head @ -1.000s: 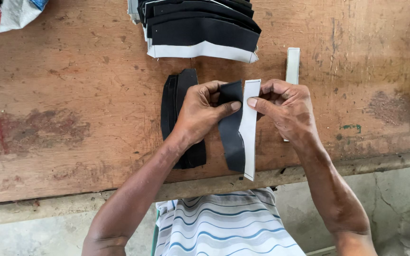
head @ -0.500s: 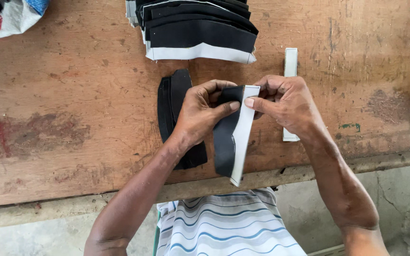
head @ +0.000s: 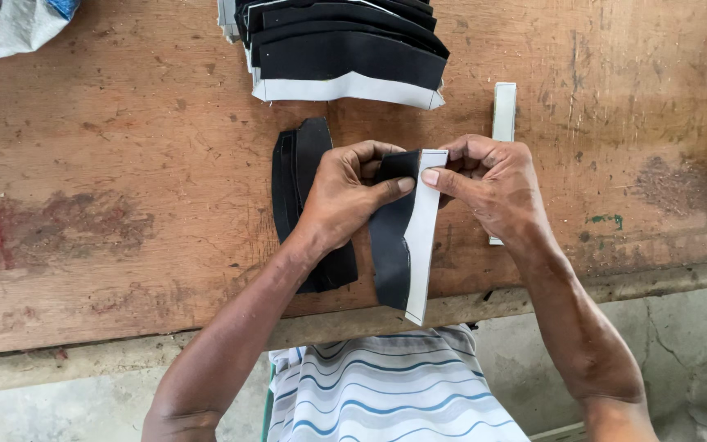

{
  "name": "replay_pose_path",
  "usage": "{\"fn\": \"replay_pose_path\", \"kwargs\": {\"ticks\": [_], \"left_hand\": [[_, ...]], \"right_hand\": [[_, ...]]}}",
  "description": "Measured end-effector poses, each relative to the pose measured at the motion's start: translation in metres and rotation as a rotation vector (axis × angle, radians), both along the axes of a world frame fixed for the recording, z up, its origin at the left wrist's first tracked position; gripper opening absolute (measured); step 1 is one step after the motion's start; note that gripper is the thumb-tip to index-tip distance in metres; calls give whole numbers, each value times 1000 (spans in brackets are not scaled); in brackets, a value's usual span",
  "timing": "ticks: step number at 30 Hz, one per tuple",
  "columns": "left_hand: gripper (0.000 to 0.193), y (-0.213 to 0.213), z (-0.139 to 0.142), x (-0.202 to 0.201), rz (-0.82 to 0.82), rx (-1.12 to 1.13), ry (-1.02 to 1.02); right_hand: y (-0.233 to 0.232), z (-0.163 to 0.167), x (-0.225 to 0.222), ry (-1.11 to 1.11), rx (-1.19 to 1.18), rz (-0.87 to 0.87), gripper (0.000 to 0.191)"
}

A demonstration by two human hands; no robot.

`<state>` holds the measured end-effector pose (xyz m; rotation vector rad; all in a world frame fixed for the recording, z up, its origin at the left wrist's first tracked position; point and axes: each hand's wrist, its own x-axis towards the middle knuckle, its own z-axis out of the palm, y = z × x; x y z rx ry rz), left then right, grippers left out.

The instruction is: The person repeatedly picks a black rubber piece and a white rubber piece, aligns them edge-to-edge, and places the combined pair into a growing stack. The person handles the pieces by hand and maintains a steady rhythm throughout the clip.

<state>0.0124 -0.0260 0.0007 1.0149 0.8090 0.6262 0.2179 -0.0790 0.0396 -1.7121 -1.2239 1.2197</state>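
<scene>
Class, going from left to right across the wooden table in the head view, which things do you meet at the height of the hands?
Flat pile of curved black pieces → left hand → black piece with white strip held by both hands → right hand → narrow white strip on the table.

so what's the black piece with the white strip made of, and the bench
Black piece in both hands: looks like thin matte synthetic leather or fabric, since it bends limply. White strip: possibly foam or backing. Bench: worn bare wood, with grain and stains.

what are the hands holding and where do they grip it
Both hold one black piece with a white strip at its top end: left hand pinches the black side, right hand the white strip's top. The lower end hangs free.
</scene>
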Motion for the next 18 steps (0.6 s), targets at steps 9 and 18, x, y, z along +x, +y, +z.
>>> {"fn": "replay_pose_path", "kwargs": {"ticks": [9,18], "left_hand": [[35,2,-1,1,-58,-28,36],[33,1,-9,1,-41,-155,-174]], "right_hand": [[3,13,-1,-48,-95,58,20],[5,22,6,-11,-39,94,21]]}}
